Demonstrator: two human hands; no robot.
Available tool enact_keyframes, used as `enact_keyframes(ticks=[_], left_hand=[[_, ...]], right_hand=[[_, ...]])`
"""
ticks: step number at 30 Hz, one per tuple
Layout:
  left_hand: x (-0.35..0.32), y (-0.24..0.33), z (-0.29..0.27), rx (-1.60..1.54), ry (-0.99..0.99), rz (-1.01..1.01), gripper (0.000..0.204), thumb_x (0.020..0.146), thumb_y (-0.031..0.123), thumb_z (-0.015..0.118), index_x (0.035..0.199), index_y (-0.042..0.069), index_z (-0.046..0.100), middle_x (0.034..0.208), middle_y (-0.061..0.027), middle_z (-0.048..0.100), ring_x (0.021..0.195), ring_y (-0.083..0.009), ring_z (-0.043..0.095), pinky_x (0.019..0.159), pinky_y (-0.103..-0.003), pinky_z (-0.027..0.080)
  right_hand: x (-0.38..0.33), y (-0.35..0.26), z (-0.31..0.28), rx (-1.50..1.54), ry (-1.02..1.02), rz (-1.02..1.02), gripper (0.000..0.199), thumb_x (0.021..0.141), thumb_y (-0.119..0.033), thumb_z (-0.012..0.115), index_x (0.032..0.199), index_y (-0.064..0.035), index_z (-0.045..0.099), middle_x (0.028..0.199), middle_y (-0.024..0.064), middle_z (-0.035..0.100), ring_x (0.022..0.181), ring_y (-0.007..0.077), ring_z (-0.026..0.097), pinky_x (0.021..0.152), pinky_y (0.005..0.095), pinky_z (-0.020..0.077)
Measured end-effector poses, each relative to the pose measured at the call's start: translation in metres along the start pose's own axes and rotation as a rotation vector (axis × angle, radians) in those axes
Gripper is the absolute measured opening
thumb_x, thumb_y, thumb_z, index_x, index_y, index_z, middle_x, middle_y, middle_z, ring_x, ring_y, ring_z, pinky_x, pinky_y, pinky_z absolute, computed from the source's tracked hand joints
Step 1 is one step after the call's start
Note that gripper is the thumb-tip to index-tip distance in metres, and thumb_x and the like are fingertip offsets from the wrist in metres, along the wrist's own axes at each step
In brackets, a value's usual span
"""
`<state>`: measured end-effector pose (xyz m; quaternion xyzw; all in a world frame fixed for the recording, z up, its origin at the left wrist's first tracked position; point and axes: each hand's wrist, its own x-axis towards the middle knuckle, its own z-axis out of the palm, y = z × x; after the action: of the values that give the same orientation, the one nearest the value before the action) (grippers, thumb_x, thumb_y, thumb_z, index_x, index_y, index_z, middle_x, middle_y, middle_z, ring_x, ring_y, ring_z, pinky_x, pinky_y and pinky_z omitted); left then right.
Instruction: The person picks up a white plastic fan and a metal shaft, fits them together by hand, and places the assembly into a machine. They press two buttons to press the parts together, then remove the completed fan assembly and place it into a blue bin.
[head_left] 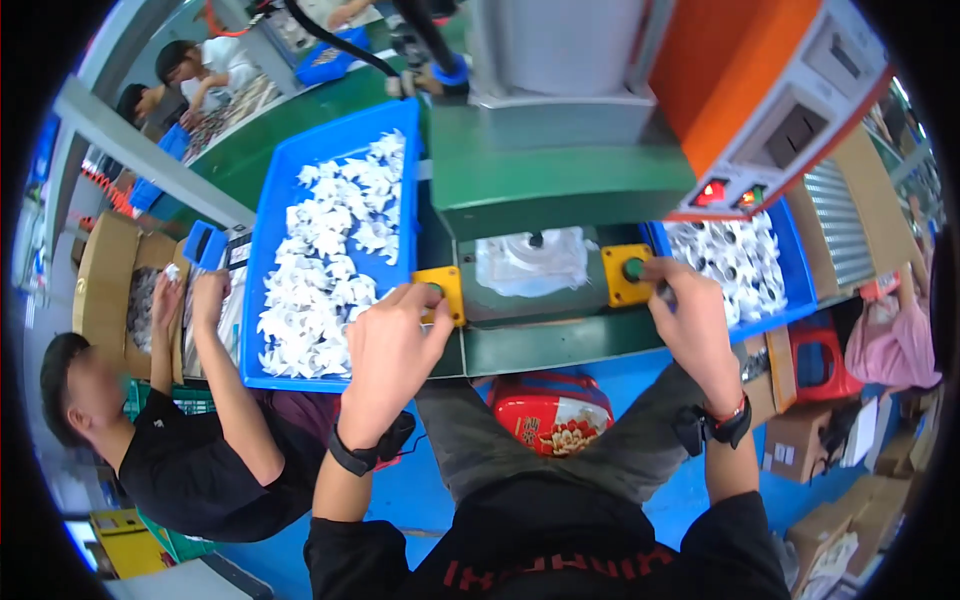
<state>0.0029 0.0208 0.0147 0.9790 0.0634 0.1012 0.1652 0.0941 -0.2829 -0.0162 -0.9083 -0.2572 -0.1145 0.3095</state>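
I sit at a green press machine (560, 180). My left hand (392, 345) rests on the yellow button box (444, 290) at the left of the machine's opening, fingers on its green button. My right hand (690, 310) presses the green button of the second yellow box (622, 272) on the right. Between the two boxes a white plastic part (530, 262) lies on the machine bed under the press head. Both wrists wear dark bands.
A blue tray (270, 230) of several white plastic parts sits at left, another blue tray (790, 262) of parts at right. A person in black sits at my left, hands by a cardboard box (105, 270). A red tin (550, 415) stands below, cardboard boxes at lower right.
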Motion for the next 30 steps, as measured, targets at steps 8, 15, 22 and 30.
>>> enact_keyframes(ticks=[8, 15, 22, 30], left_hand=[[0.027, 0.038, 0.015, -0.373, 0.358, 0.134, 0.017, 0.083, 0.018, 0.068, 0.095, 0.006, 0.067, 0.089, -0.0153, 0.067, 0.075, -0.0346, 0.065, 0.061, -0.04, 0.05], [0.054, 0.055, 0.03, -0.206, 0.202, 0.139, 0.033, 0.079, 0.014, 0.075, 0.108, 0.002, 0.062, 0.091, -0.0138, 0.069, 0.07, -0.028, 0.067, 0.064, -0.036, 0.05], [0.061, 0.064, 0.041, -0.281, 0.262, 0.173, 0.023, 0.081, 0.011, 0.073, 0.098, -0.001, 0.064, 0.089, -0.011, 0.07, 0.064, -0.0179, 0.062, 0.062, -0.029, 0.048], [0.035, 0.087, 0.036, -0.677, 0.254, -0.119, 0.017, 0.079, 0.005, 0.072, 0.094, -0.001, 0.066, 0.09, -0.0096, 0.072, 0.076, -0.0128, 0.064, 0.07, -0.031, 0.05]], right_hand=[[-0.001, 0.004, 0.005, 0.154, 0.173, 0.154, 0.012, 0.085, -0.001, 0.062, 0.097, 0.0016, 0.064, 0.079, 0.0126, 0.068, 0.069, 0.022, 0.065, 0.065, 0.0299, 0.0491], [-0.005, 0.006, 0.017, 0.216, 0.373, 0.131, 0.009, 0.087, -0.002, 0.064, 0.095, 0.0005, 0.063, 0.074, 0.009, 0.065, 0.062, 0.0132, 0.06, 0.061, 0.0265, 0.0462], [-0.049, 0.038, 0.03, 0.368, 0.368, 0.396, 0.007, 0.088, -0.005, 0.065, 0.091, 0.0009, 0.061, 0.068, 0.0039, 0.059, 0.059, 0.005, 0.052, 0.054, 0.0228, 0.0404], [-0.099, 0.054, 0.029, 0.372, 0.446, 0.469, 0.006, 0.088, -0.004, 0.065, 0.092, 0.0003, 0.062, 0.067, 0.0033, 0.058, 0.058, 0.0049, 0.05, 0.052, 0.0235, 0.0389]])
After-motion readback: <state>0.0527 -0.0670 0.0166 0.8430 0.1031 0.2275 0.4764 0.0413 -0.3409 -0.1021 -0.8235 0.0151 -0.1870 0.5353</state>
